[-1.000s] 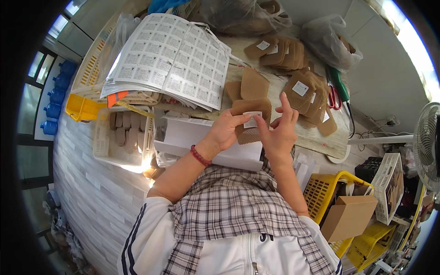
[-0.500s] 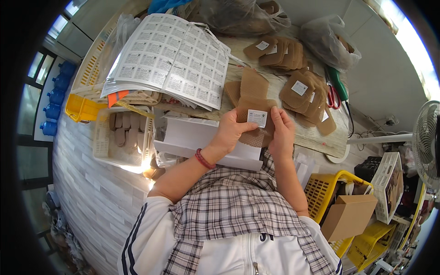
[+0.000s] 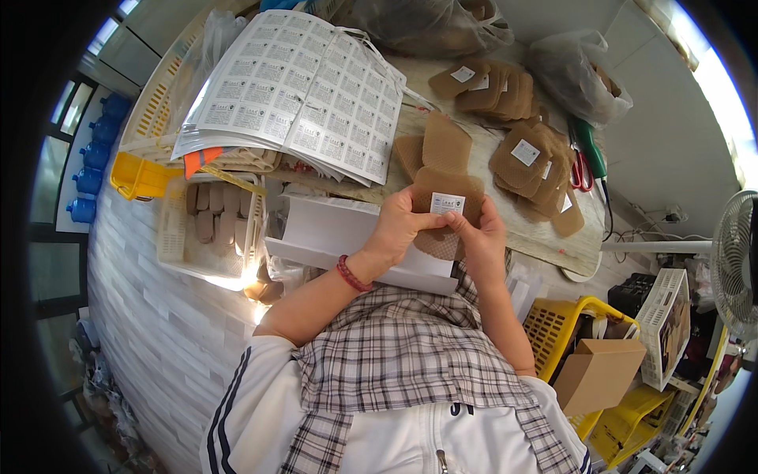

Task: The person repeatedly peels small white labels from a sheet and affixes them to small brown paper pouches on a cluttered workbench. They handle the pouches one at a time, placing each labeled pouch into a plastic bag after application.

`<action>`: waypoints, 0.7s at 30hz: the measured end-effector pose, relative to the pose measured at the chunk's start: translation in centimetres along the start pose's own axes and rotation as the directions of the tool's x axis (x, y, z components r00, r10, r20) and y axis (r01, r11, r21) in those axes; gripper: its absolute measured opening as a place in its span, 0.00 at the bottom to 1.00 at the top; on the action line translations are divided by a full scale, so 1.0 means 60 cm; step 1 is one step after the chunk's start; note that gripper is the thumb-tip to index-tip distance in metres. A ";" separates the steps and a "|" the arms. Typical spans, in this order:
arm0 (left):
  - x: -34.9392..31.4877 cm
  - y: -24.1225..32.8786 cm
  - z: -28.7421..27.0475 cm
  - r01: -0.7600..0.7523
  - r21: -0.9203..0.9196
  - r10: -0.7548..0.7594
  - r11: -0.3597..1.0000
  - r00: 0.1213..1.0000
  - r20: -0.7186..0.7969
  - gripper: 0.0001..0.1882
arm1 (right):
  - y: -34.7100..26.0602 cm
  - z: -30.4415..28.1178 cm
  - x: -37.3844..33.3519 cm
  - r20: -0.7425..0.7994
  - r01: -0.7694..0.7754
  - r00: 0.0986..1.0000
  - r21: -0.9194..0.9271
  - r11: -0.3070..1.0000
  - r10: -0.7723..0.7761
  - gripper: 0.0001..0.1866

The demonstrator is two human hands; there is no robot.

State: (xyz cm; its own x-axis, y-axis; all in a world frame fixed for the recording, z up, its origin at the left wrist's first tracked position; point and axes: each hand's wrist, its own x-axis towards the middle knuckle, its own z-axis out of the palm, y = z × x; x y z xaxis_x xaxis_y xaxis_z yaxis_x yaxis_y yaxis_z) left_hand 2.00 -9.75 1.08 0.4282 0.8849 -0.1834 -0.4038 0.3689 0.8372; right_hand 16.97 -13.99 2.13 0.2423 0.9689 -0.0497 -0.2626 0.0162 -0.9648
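In front of me is a flat brown textured pad (image 3: 454, 180) with rounded corners, held between both hands. It bears a white printed label (image 3: 448, 205). My left hand (image 3: 392, 231) grips the pad's left edge, its thumb at the label's lower edge. From the right, my right hand (image 3: 485, 235) pinches the pad, with its thumb on the label's lower part. Behind it, more brown pads (image 3: 447, 142) lie on the worktable. To the right are a stack of labelled pads (image 3: 525, 154) and another row (image 3: 493, 88) farther back.
Sheets of printed labels (image 3: 292, 95) lie at the left of the worktable (image 3: 545, 246). A white open carton (image 3: 332, 229) sits just below. Red-handled scissors (image 3: 582, 171) and a green-handled tool (image 3: 590, 146) lie at right. Yellow crates (image 3: 545, 324) and a fan (image 3: 738, 265) stand beyond.
My right thumb has moved from the pad's right edge inward onto the label's lower part. My left hand keeps its grip. The view has shifted slightly.
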 end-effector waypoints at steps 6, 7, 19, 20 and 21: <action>-0.010 0.058 -0.085 -0.196 0.801 0.256 0.565 0.965 0.056 0.08 | -0.057 -0.113 0.100 -0.155 0.175 0.972 -0.042 0.984 -0.179 0.16; -0.014 0.063 -0.097 -0.241 0.930 0.317 0.279 0.937 0.148 0.07 | -0.065 -0.139 0.118 -0.145 0.177 0.968 -0.188 0.966 -0.206 0.18; -0.044 0.032 -0.123 -0.356 0.928 0.230 0.112 0.918 0.324 0.12 | 0.026 -0.036 -0.013 0.288 0.367 0.927 -0.830 0.420 -0.242 0.13; -0.046 0.031 -0.121 -0.356 0.927 0.213 0.115 0.921 0.327 0.13 | 0.032 -0.033 -0.019 0.313 0.378 0.923 -0.846 0.376 -0.222 0.13; -0.048 0.027 -0.121 -0.353 0.925 0.210 0.137 0.923 0.322 0.13 | 0.035 -0.029 -0.022 0.342 0.393 0.918 -0.859 0.329 -0.203 0.13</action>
State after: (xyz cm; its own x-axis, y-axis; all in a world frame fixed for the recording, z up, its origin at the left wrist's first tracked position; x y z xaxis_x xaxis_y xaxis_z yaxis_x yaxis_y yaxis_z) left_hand -5.75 -9.66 -0.73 0.5704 0.8031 0.1723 0.5417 -0.5255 0.6560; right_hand 17.71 -15.69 -0.30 -0.0438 0.9702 0.2384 0.8108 0.1740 -0.5589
